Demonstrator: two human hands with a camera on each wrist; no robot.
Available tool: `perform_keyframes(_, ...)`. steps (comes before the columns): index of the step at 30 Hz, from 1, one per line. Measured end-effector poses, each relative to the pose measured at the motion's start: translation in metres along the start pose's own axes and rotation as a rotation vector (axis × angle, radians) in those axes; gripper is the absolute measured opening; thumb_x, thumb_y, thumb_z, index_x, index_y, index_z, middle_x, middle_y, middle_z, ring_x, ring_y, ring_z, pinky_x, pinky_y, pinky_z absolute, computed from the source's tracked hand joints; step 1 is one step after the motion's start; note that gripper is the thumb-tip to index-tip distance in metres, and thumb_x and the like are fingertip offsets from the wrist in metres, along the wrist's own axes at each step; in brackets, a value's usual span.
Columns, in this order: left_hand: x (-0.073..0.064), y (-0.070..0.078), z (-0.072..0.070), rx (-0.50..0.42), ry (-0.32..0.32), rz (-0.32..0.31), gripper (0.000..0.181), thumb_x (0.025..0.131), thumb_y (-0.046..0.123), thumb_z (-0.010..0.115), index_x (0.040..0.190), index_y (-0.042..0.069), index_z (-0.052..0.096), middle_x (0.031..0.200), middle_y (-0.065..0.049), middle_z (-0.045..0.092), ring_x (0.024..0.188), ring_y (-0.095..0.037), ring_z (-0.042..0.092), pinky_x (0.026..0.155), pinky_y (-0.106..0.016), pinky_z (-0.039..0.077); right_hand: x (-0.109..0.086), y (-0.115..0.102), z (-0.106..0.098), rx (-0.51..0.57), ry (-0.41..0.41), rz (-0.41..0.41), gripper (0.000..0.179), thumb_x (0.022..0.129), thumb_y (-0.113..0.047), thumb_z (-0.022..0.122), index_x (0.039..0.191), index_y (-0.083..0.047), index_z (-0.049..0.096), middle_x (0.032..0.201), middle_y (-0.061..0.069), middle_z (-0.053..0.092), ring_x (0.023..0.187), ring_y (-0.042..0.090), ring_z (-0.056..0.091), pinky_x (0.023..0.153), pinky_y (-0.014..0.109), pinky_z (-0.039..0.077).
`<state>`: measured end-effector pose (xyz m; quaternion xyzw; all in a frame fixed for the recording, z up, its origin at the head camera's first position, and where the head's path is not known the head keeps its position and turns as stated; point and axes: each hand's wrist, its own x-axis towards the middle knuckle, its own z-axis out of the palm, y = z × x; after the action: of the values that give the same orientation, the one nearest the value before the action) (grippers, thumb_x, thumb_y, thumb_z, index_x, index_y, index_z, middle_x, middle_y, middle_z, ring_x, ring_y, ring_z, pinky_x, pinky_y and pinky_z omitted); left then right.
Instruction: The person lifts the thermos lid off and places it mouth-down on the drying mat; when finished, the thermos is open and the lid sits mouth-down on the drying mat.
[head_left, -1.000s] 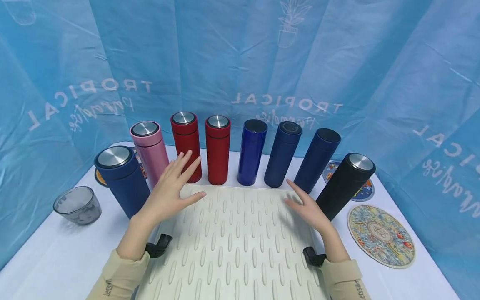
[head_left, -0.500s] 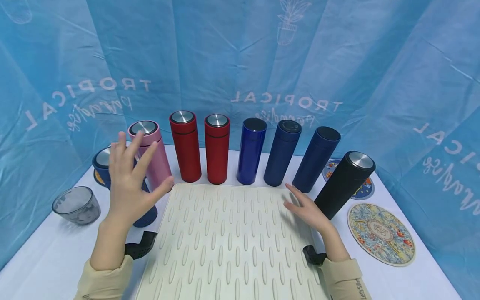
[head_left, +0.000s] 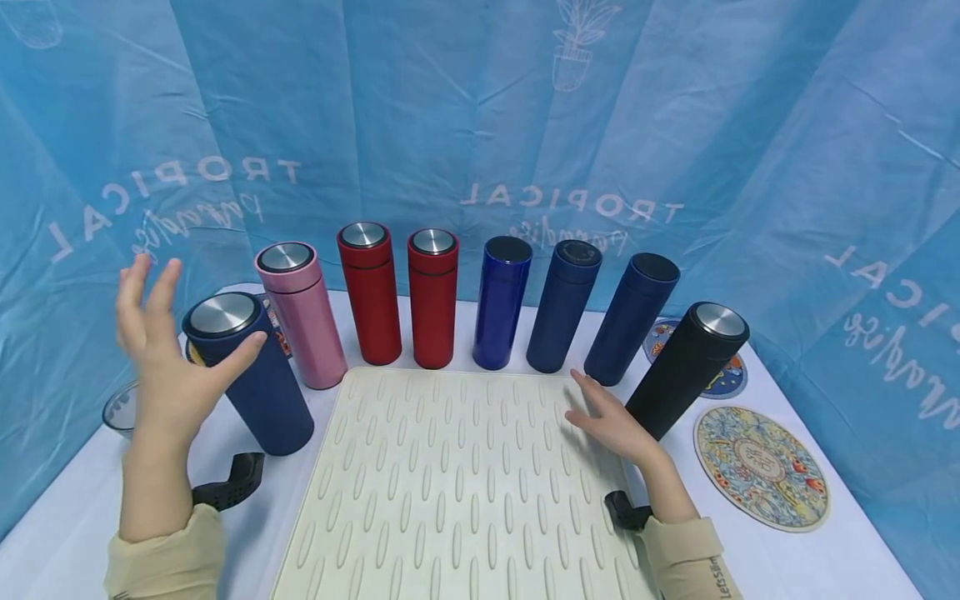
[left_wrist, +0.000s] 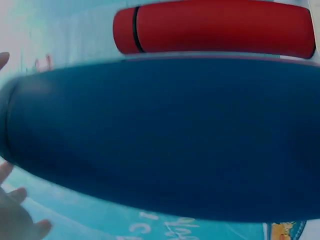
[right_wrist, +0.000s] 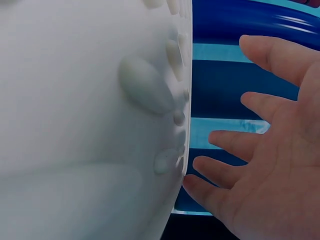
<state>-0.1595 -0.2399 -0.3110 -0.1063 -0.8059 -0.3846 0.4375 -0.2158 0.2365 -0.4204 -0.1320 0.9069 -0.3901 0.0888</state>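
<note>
My left hand (head_left: 168, 367) is raised with spread fingers beside a large navy thermos (head_left: 262, 383) with a silver lid; its thumb overlaps the lid's edge in the head view. That navy thermos (left_wrist: 165, 140) fills most of the left wrist view. My right hand (head_left: 611, 421) hovers over the right edge of the cream ridged mat (head_left: 450, 467), fingers extended and holding nothing. Close to it stand a black thermos (head_left: 690, 367) and a dark blue thermos (head_left: 633, 317). In the right wrist view the right palm (right_wrist: 270, 185) is turned toward the camera.
A row of thermoses curves behind the mat: pink (head_left: 303, 317), two red ones, glossy blue (head_left: 501, 308) and navy (head_left: 564, 308). A grey glass bowl (head_left: 120, 410) is partly hidden by the left hand. A round patterned coaster (head_left: 761, 468) lies at right. Blue curtain (head_left: 480, 100) hangs behind.
My left hand has swept left, from in front of the pink and red thermoses across to the outer side of the large navy one. The right hand stays in place.
</note>
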Motion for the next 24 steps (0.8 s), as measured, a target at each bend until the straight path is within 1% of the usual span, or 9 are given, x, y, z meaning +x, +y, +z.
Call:
perform_keyframes(4,-0.001,-0.009,-0.011,-0.129,-0.119,-0.256,0.093,0.076,0.017,0.073,0.148,0.022,0.015,0.153,0.001,0.01,0.14,-0.01,0.006,0.114,-0.038,0.004,0.0,0.0,0.0,-0.023,-0.005,0.01,0.067,0.093,-0.026,0.054,0.148,-0.01,0.019,0.153,0.019,0.01,0.139,0.038,0.006,0.106,0.064,0.007)
perform_keyframes(7,-0.002,-0.017,-0.013,-0.172,-0.2,-0.351,0.103,0.076,0.004,0.07,0.148,0.029,0.0,0.154,0.002,0.008,0.14,-0.008,0.004,0.114,-0.034,0.002,-0.001,0.0,0.0,-0.039,-0.004,0.019,0.067,0.093,-0.026,0.054,0.148,-0.01,0.019,0.152,0.019,0.01,0.139,0.039,0.006,0.105,0.065,0.006)
perform_keyframes(9,-0.003,-0.025,-0.014,-0.233,-0.245,-0.351,0.106,0.076,-0.002,0.068,0.147,0.03,-0.004,0.153,0.0,0.009,0.14,-0.008,0.004,0.114,-0.033,0.0,-0.001,0.0,0.0,-0.041,-0.005,0.022,0.067,0.093,-0.027,0.053,0.148,-0.01,0.019,0.152,0.019,0.01,0.139,0.039,0.006,0.105,0.065,0.006)
perform_keyframes(11,-0.005,-0.032,-0.015,-0.323,-0.289,-0.341,0.108,0.075,-0.009,0.066,0.146,0.032,-0.005,0.15,-0.001,0.017,0.136,-0.007,0.019,0.112,-0.022,0.011,-0.001,0.0,0.0,-0.042,-0.007,0.023,0.067,0.093,-0.027,0.053,0.148,-0.01,0.019,0.152,0.02,0.01,0.139,0.039,0.006,0.105,0.064,0.007)
perform_keyframes(14,-0.007,-0.043,-0.017,-0.495,-0.377,-0.342,0.11,0.074,-0.017,0.062,0.146,0.032,-0.005,0.134,-0.001,0.038,0.119,-0.004,0.041,0.095,-0.011,0.032,-0.002,0.0,0.0,-0.044,-0.007,0.03,0.067,0.093,-0.027,0.053,0.148,-0.01,0.019,0.153,0.019,0.01,0.139,0.039,0.006,0.106,0.064,0.008)
perform_keyframes(16,-0.008,-0.049,-0.017,-0.573,-0.432,-0.36,0.108,0.075,-0.018,0.061,0.146,0.032,-0.003,0.124,0.005,0.043,0.106,0.0,0.048,0.079,-0.008,0.04,-0.002,0.0,0.0,-0.049,-0.007,0.037,0.067,0.093,-0.028,0.053,0.148,-0.011,0.019,0.153,0.019,0.009,0.139,0.039,0.006,0.105,0.064,0.008)
perform_keyframes(17,-0.008,-0.052,-0.017,-0.599,-0.457,-0.372,0.107,0.076,-0.017,0.061,0.146,0.032,-0.002,0.122,0.006,0.043,0.106,0.001,0.048,0.078,-0.008,0.041,-0.002,0.0,0.0,-0.05,-0.007,0.042,0.066,0.093,-0.028,0.053,0.148,-0.011,0.019,0.153,0.019,0.009,0.139,0.039,0.006,0.105,0.064,0.008)
perform_keyframes(19,-0.009,-0.057,-0.015,-0.588,-0.507,-0.38,0.103,0.076,-0.016,0.062,0.147,0.03,0.003,0.124,0.006,0.04,0.106,0.001,0.047,0.077,-0.008,0.042,-0.002,0.0,0.0,-0.053,-0.008,0.053,0.067,0.093,-0.028,0.053,0.148,-0.012,0.019,0.153,0.019,0.008,0.139,0.039,0.005,0.105,0.064,0.009)
perform_keyframes(24,-0.014,-0.069,-0.012,-0.38,-0.662,-0.364,0.095,0.078,-0.007,0.065,0.147,0.025,0.008,0.128,0.013,0.037,0.107,0.007,0.044,0.078,-0.01,0.043,-0.002,0.0,0.0,-0.056,-0.009,0.08,0.067,0.093,-0.029,0.053,0.148,-0.012,0.019,0.153,0.019,0.007,0.139,0.039,0.004,0.105,0.064,0.009)
